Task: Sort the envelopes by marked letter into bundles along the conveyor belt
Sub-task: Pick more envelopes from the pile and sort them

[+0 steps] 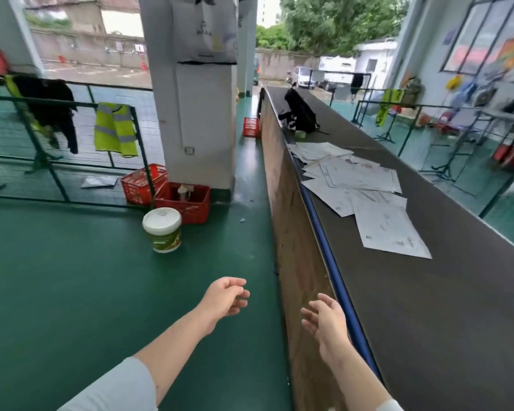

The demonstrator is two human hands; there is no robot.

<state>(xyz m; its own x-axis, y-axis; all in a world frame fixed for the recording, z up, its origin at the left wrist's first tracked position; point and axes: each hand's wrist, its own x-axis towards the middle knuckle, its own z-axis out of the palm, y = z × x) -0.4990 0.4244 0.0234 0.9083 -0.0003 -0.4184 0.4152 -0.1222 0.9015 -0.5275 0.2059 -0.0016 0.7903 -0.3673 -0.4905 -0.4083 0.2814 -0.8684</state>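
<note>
Envelopes [365,185] lie in a loose, overlapping heap on the conveyor belt [457,292], near its blue edge, well ahead of the person; no tidy bundles show yet. Left hand [224,296] hangs loosely curled and empty over the green floor. Right hand [327,320] is spread, empty, beside the belt's edge, probably readying to reach.

envelopes [365,185]: white, flat, loosely overlapping in a scattered heap (markings too blurred to read)
place: on the dark conveyor belt [457,307], near its blue left edge
nearest envelope [389,229]: lies askew, partly overlapped by the heap
</note>
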